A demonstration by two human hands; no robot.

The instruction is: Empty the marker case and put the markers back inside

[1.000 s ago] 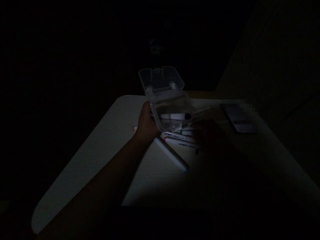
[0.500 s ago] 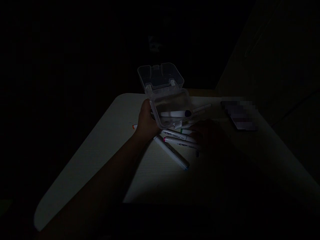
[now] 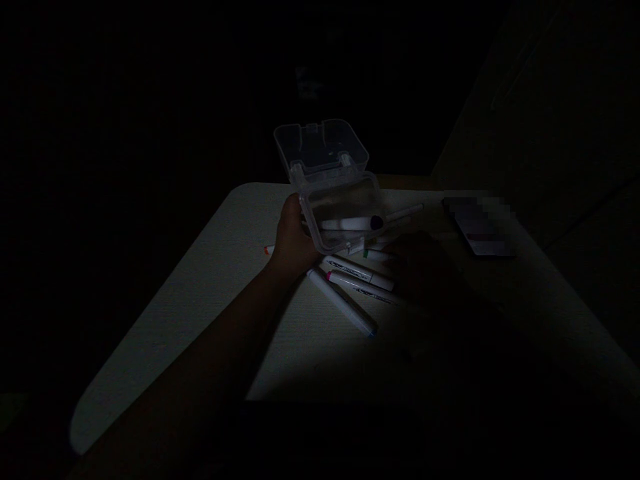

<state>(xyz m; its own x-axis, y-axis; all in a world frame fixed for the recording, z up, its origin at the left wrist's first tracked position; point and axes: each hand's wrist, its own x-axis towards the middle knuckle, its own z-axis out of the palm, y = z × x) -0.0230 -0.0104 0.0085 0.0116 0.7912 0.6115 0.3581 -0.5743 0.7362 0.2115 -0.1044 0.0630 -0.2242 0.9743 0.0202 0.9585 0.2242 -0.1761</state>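
My left hand [image 3: 296, 240] is wrapped round a clear plastic box [image 3: 306, 217], holding it tilted above the table with its lid [image 3: 320, 143] swung back. In the box lies a white marker [image 3: 350, 224] with a dark purple end. My right hand [image 3: 417, 260] is deep in shadow, closed at the right end of a green-ended marker [image 3: 377, 255]; its fingers hardly show. Between my hands lie a pink-ended marker [image 3: 360, 287], another white marker [image 3: 357, 268] and a blue-ended marker [image 3: 345, 305]. An orange-ended marker [image 3: 269, 250] sticks out behind my left wrist.
A dark phone [image 3: 477, 230], partly blurred out, lies at the table's right side. Further pale markers [image 3: 405, 213] lie behind the box. The light tabletop [image 3: 210, 280] has rounded corners at the left. Beyond its edges nearly everything is black.
The green-ended marker has shifted slightly up and right along with my right hand. My left hand and the box are almost unmoved. The view has tilted a little.
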